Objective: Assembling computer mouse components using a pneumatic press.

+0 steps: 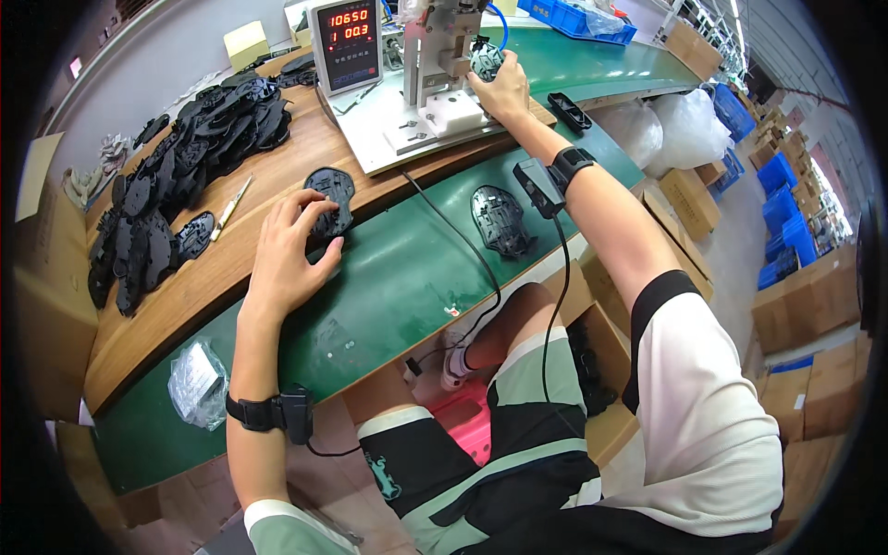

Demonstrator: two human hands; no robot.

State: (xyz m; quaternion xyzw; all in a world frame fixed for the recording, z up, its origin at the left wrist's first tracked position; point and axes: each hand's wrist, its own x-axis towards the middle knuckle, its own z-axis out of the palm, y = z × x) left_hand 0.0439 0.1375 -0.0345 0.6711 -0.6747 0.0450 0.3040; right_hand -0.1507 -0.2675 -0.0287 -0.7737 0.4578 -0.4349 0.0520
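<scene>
My left hand (pixel 294 250) rests on a flat black plastic part (pixel 331 199) lying at the edge of the wooden bench, fingers curled over it. My right hand (pixel 504 88) reaches up to a small metal press (pixel 442 46) and holds another black plastic part (pixel 486 57) against its fixture. A third black part (pixel 500 220) lies on the green conveyor belt (pixel 398 277) between my arms. Both wrists wear black bands with small devices and cables.
A large heap of black parts (pixel 176 176) covers the bench at left. A counter box with red digits (pixel 346 42) stands beside the press. A clear bag (pixel 196 381) lies on the belt. Blue crates (pixel 578 18) and cardboard boxes (pixel 805 305) stand at right.
</scene>
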